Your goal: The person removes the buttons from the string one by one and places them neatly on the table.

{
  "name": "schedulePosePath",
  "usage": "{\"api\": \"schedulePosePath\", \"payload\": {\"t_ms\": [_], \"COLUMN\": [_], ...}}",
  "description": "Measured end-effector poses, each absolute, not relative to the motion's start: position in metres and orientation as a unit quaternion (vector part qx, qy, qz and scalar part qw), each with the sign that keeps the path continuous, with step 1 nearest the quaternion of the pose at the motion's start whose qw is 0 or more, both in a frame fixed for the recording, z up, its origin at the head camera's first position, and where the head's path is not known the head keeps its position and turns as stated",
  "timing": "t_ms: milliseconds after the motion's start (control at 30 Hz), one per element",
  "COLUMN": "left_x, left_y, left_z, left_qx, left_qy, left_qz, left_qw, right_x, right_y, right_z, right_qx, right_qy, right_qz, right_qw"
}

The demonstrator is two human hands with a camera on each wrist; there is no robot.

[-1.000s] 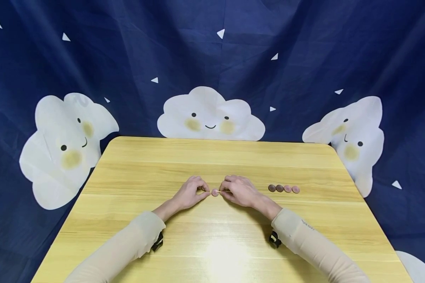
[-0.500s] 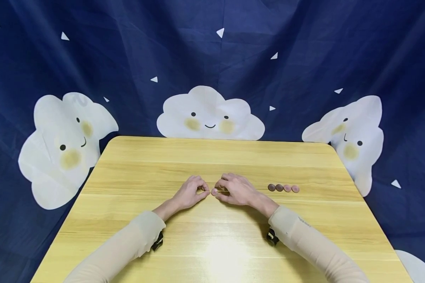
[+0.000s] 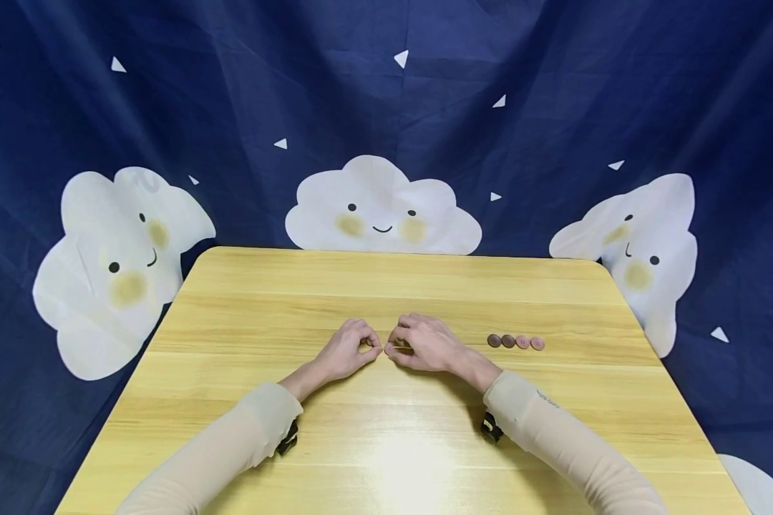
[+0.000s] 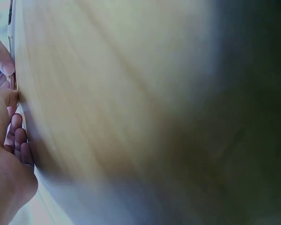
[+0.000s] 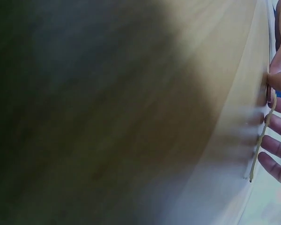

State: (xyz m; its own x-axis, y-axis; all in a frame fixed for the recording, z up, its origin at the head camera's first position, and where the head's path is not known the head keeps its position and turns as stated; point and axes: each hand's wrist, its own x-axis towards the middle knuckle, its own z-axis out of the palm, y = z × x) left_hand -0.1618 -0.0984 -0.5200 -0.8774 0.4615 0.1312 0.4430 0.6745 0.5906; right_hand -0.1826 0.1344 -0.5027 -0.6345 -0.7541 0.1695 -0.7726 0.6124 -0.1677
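Note:
A small round pinkish button [image 3: 389,348] lies near the middle of the wooden table, between both hands. My right hand [image 3: 428,343] pinches it between thumb and index finger. A thin yellowish cord [image 5: 259,145] runs from the button under that hand, past its other fingers in the right wrist view. Just left of the button, my left hand [image 3: 346,350] has thumb and index tips pressed together, apparently on the cord's end; the tips hide what lies between them. In the left wrist view, my left hand [image 4: 4,154] shows several loosely curled fingers.
Right of the hands, two dark brown buttons [image 3: 501,341] and two pinkish buttons [image 3: 530,342] lie side by side in a row. The table [image 3: 386,286] has rounded far corners, and a blue curtain [image 3: 245,107] with cloud prints hangs behind it.
My right hand has shifted slightly left, from pinching the cord beside the button to pinching the button itself. The left hand and the button row have stayed put.

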Motion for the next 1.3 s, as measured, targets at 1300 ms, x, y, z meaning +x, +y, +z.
{"api": "schedulePosePath", "payload": {"t_ms": [1300], "left_x": [-0.163], "left_y": [-0.098], "left_z": [-0.522], "left_qx": [0.245], "left_qy": [0.914], "left_qz": [0.322], "left_qw": [0.019], "right_x": [-0.177], "right_y": [0.161], "right_z": [-0.496], "right_qx": [0.421], "right_qy": [-0.886], "right_qz": [0.152], "right_qw": [0.121]}}
